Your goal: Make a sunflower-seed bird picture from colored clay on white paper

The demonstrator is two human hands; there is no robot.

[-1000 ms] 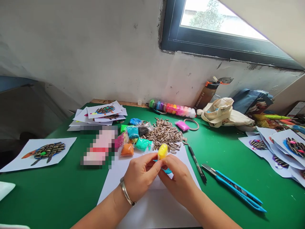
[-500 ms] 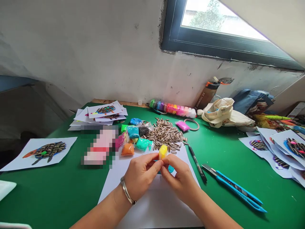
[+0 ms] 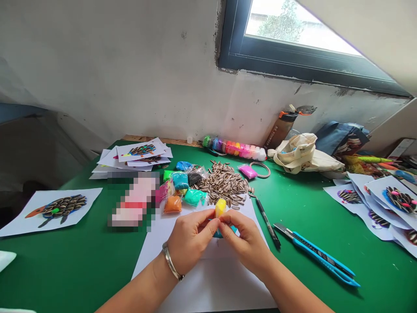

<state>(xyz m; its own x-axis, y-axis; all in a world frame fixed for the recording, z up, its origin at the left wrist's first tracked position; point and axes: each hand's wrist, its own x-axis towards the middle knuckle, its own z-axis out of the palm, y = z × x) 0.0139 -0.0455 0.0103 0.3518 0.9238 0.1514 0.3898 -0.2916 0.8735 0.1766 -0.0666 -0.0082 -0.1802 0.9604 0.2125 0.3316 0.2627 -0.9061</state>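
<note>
While left hand [image 3: 190,239], right hand [image 3: 244,245] pinch, yellow clay lump [image 3: 220,208] points upward lengthwise.

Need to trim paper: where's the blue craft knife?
Head view, lower right: the blue craft knife lies on the green table, just right of the black pen.

From my screen the scene reads bright and evenly lit, with daylight seeming to come through the window [image 3: 293,34] high beyond the fingers [image 3: 198,228]. Its pane burns out to near white. Shadows stay soft, the clearest lying under the blue utility knife [image 3: 316,256] right of the fingers. The wide lens bows the green table [image 3: 65,278] toward the picture's edges. Left of the fingers, a pixelated block [image 3: 133,202] blurs out that spot, while the fingers look reasonably sharp.
</note>
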